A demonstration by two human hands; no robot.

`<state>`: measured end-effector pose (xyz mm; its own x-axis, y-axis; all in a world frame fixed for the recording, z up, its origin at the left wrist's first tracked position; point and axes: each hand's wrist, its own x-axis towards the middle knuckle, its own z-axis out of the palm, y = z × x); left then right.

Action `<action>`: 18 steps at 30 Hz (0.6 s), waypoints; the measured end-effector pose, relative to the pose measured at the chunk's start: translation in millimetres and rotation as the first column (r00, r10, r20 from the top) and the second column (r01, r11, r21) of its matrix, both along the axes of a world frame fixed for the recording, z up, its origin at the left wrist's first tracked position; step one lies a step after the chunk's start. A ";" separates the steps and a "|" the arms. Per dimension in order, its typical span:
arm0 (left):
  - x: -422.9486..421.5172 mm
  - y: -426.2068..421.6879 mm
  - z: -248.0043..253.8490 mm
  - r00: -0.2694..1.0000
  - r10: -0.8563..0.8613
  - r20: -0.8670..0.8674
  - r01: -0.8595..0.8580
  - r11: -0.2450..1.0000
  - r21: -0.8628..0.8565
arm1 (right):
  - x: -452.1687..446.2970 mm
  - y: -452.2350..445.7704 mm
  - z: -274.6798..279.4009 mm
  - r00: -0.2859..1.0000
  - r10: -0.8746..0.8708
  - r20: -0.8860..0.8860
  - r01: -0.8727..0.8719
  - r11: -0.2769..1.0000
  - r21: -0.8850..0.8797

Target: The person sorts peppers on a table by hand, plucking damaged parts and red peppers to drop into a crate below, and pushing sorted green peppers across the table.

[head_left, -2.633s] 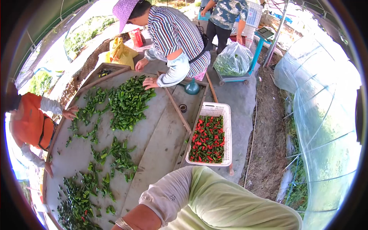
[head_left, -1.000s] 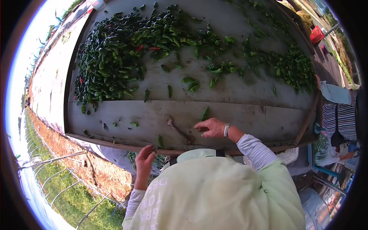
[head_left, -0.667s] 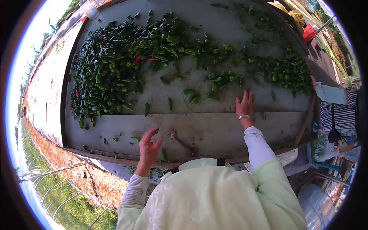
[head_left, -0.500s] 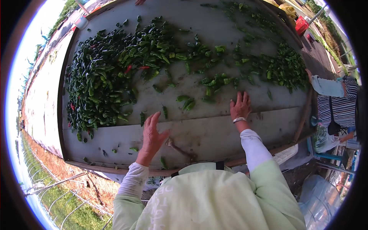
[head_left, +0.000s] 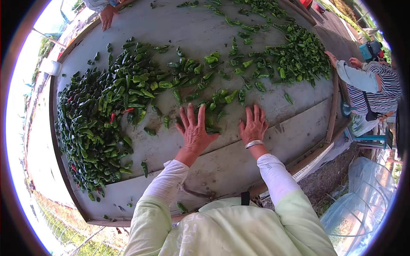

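Note:
My left hand (head_left: 195,129) is spread palm down at a small cluster of green peppers (head_left: 222,99) in the middle of the grey table (head_left: 230,160). Some peppers touch or lie under its fingertips. To its right my right hand (head_left: 253,126), with a silver bracelet at the wrist, rests on the table, fingers apart and holding nothing. A large heap of dark green peppers (head_left: 92,128), a few of them red, lies on the left. Another green heap (head_left: 301,57) lies at the right.
A co-worker's hand (head_left: 106,17) is over the table's far left edge. At the right edge a co-worker in a striped top (head_left: 371,87) has a hand by the right heap. A wooden rim (head_left: 332,106) borders the table. A white bucket (head_left: 50,67) stands at the far left corner.
The view has shifted closer over the table. My left hand has reached forward from the near edge to the middle cluster; my right hand, earlier pointing near the front, now lies flat.

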<state>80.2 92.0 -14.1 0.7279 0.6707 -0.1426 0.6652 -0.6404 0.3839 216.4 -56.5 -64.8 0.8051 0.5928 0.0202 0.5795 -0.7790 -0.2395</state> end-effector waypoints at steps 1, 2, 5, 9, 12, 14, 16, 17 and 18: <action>11.4 0.2 -0.1 1.000 -0.025 0.016 0.025 1.000 0.008 | -0.5 -0.1 0.3 1.000 -0.012 0.002 0.012 1.000 -0.002; 22.6 2.6 -0.7 0.998 -0.051 0.034 0.051 0.999 0.018 | -0.7 -0.2 0.3 1.000 -0.005 -0.006 0.005 1.000 -0.010; 55.8 22.7 -4.0 0.993 0.001 0.117 -0.020 0.988 0.156 | 1.6 -0.9 -0.8 1.000 -0.011 0.015 0.011 1.000 -0.005; 92.4 75.9 -2.9 0.974 0.165 0.152 -0.197 0.952 0.232 | 2.7 -0.4 0.3 0.999 -0.012 -0.034 0.013 1.000 0.022; 117.0 110.0 -6.6 0.966 0.229 0.120 -0.251 0.942 0.222 | 5.4 1.4 6.0 0.997 -0.016 -0.076 0.016 1.000 0.009; 136.3 124.8 -8.3 0.973 0.208 0.099 -0.226 0.944 0.239 | 4.8 1.8 7.0 0.996 -0.009 -0.088 0.011 1.000 0.021; 155.5 135.1 -14.7 0.974 0.201 0.105 -0.225 0.917 0.329 | 4.5 2.3 7.1 0.996 -0.009 -0.090 0.012 1.000 0.029; 163.7 141.2 -16.8 0.975 0.198 0.105 -0.222 0.919 0.327 | 4.9 2.1 6.8 0.996 -0.009 -0.088 0.012 0.999 0.039; 170.9 148.9 -19.4 0.969 0.192 0.155 -0.232 0.922 0.309 | 5.2 2.2 6.1 0.996 -0.012 -0.086 0.015 0.999 0.036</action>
